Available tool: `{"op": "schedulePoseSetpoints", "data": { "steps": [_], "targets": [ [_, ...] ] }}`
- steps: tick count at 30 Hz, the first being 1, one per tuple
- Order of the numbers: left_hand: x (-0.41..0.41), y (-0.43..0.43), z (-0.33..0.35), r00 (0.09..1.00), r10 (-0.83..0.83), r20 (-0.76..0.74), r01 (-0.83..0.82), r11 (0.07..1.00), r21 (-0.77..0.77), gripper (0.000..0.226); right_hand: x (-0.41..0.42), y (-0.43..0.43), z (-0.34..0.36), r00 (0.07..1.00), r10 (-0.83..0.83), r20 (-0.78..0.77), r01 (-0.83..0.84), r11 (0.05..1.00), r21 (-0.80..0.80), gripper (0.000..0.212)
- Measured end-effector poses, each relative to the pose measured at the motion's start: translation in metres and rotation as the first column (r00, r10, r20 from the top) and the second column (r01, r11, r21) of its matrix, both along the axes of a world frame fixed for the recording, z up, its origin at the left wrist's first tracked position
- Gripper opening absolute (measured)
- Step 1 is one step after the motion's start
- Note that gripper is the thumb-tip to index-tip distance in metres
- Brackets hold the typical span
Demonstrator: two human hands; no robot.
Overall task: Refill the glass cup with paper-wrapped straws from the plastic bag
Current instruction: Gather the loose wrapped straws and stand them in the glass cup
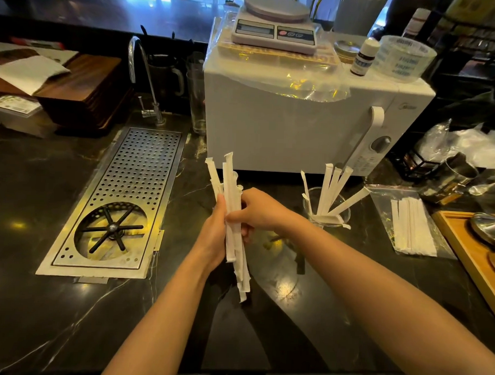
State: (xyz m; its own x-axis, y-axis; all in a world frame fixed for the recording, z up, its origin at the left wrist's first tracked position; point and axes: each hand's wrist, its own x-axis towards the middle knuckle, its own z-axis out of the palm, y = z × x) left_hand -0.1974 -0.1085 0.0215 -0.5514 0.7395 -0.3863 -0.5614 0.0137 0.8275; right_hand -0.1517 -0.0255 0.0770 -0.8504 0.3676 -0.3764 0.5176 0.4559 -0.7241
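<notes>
A bundle of white paper-wrapped straws [232, 184] stands nearly upright above the dark counter, held by both hands. My left hand [215, 231] grips it from the left and my right hand [255, 208] wraps it from the right. To the right, the glass cup [345, 214] holds several wrapped straws [331, 190] leaning outward. Further right lies the clear plastic bag [380, 200] flat on the counter, with more white straws [413, 228] inside it.
A white microwave [299, 127] with a scale [274, 28] on top stands behind the cup. A perforated steel rinser tray [146, 167] and tap [141, 71] are at left. A wooden tray [463, 251] with metal items lies at the right edge.
</notes>
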Motion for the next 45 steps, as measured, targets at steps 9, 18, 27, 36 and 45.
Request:
{"op": "schedulePoseSetpoints", "data": {
  "steps": [9, 18, 27, 36, 45],
  "targets": [
    [-0.011, -0.008, 0.004, 0.940, -0.223, -0.257, 0.220, 0.975, -0.040, 0.065, -0.004, 0.007, 0.002, 0.995, -0.010, -0.100, 0.014, 0.999, 0.039, 0.043],
    [-0.005, 0.005, 0.024, 0.868, -0.118, -0.483, 0.096, 0.993, -0.069, 0.027, 0.001, 0.002, 0.014, 0.968, -0.025, -0.250, 0.061, 0.989, 0.138, 0.048],
    [0.000, 0.008, 0.035, 0.844, 0.012, -0.536, 0.020, 0.998, 0.055, 0.025, 0.010, -0.010, 0.014, 0.847, -0.167, -0.505, 0.176, 0.984, -0.030, 0.048],
    [0.011, 0.016, 0.024, 0.774, -0.125, -0.620, 0.084, 0.992, -0.095, 0.039, 0.023, -0.004, -0.009, 0.811, -0.198, -0.551, 0.205, 0.977, -0.050, 0.034],
    [0.008, 0.016, 0.010, 0.700, -0.284, -0.655, 0.125, 0.952, -0.278, 0.028, 0.026, 0.000, -0.030, 0.853, -0.201, -0.482, 0.149, 0.978, -0.144, 0.047]
  ]
}}
